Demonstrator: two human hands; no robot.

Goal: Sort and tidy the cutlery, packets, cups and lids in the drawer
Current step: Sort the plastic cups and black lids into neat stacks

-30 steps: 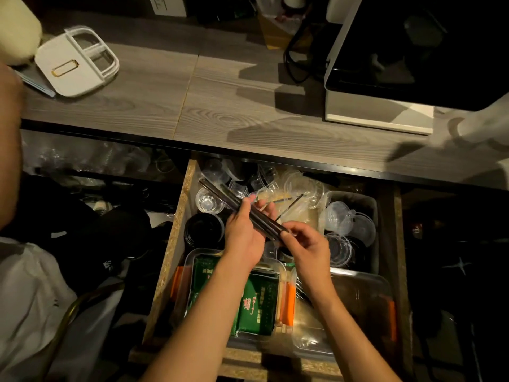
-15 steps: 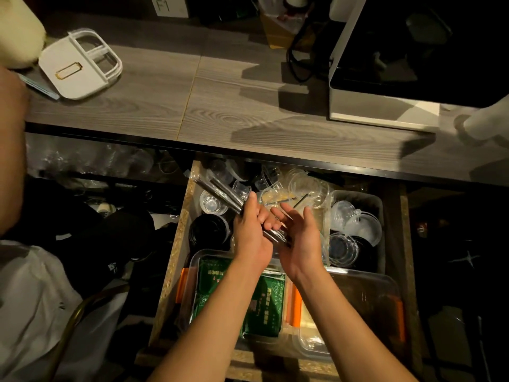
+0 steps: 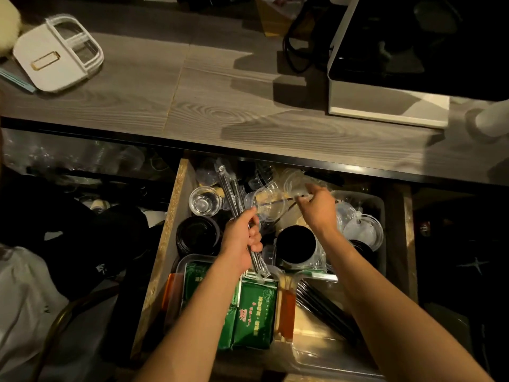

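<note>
Left hand [image 3: 242, 244] fist-wraps the bundle of wrapped cutlery [image 3: 234, 194] above the drawer [image 3: 176, 216], likely parking it while right hand [image 3: 316, 208] reaches back among the clear cups [image 3: 265, 205], fingertips pinching a thin dark stick [image 3: 278, 201], probably another stray.

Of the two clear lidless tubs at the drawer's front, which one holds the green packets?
The left tub, under the left hand's forearm, holds the green packets. The right tub holds dark cutlery instead.

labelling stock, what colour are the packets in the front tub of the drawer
Green, with light and red print, in the head view: packets in the clear tub.
</note>
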